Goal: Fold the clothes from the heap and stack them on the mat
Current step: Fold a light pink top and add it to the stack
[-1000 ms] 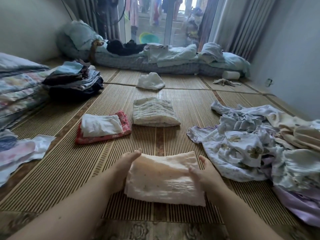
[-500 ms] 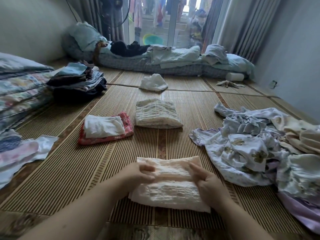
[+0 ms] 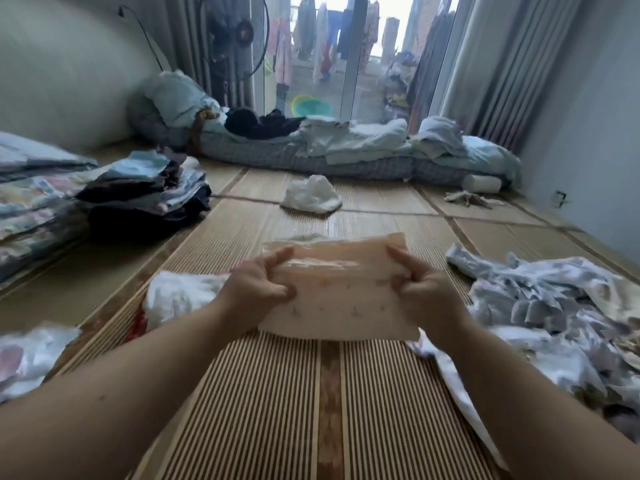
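The folded cloth (image 3: 341, 299), flat on the mat (image 3: 311, 410) earlier, is now lifted at frame centre. Left hand (image 3: 258, 284) and right hand (image 3: 420, 289) pinch its ends. A loosened pinch could unfold it.

A long flat bed (image 3: 311, 157) lies by the far wall at 12 o'clock. Pale blue covers (image 3: 356, 138) are bunched on top of it, next to a black lump (image 3: 259, 123). Behind it is a glass door (image 3: 308, 84). Washing (image 3: 322, 39) hangs outside, above a green tub (image 3: 310, 106). A fan (image 3: 242, 32) stands at 11 o'clock. A grey curtain (image 3: 485, 64) hangs at 1 o'clock. A white roll (image 3: 481, 183) lies at 2 o'clock, near a wall plug (image 3: 560, 198). Folded quilts (image 3: 31, 202) are piled at 9 o'clock.
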`<state>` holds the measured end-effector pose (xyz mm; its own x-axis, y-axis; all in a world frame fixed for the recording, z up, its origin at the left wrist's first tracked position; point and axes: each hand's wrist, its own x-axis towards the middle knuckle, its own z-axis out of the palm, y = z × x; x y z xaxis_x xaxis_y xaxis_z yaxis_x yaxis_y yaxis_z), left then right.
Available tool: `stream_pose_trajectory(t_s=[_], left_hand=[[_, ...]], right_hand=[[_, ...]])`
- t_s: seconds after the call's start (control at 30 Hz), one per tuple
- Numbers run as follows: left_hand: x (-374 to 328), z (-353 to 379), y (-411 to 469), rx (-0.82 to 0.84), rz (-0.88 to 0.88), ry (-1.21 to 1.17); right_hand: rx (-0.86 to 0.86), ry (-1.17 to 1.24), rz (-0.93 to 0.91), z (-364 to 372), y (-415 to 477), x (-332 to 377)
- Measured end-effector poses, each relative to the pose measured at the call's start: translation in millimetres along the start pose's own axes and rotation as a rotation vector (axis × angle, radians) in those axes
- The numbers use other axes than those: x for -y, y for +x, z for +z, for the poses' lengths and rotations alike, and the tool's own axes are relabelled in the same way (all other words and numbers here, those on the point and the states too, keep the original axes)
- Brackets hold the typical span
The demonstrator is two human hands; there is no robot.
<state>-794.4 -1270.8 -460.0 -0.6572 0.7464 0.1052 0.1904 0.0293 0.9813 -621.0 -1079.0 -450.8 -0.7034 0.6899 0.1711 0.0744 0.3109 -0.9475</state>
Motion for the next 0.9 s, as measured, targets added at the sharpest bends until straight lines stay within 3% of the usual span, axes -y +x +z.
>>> stream_pose_trajectory(t_s=[0.17, 0.27, 0.37, 0.47, 0.53, 0.7, 0.9], left_hand=[[5.7, -15.9, 93.9, -0.049, 0.046, 0.045], [17.1, -15.3, 137.9, -0.09, 0.037, 0.199], [46.1, -7.1, 163.5, -0.103, -0.133, 0.668], [82.0, 5.6, 176.4, 0.056, -0.317, 1.032], [99.5, 10.3, 181.9, 0.121, -0.294, 1.08], [113.8, 12.7, 183.7, 0.188, -0.312, 1.141], [79.4, 32.2, 142.8, 0.006, -0.1, 1.2]], right_hand=[[-0.026, 0.038, 0.035, 29.3, 90.4, -8.2], [-0.014, 0.058, 0.099, 42.2, 133.2, -21.9], [0.037, -0.252, 0.153, 56.0, 161.6, -46.5], [0.169, -0.682, 0.223, 65.3, 171.1, -76.1], [0.21, -0.749, 0.318, 67.7, 173.7, -94.0], [0.253, -0.926, 0.342, 73.4, 177.3, -114.4], [0.041, -0.985, 0.094, 53.4, 134.4, -83.0]])
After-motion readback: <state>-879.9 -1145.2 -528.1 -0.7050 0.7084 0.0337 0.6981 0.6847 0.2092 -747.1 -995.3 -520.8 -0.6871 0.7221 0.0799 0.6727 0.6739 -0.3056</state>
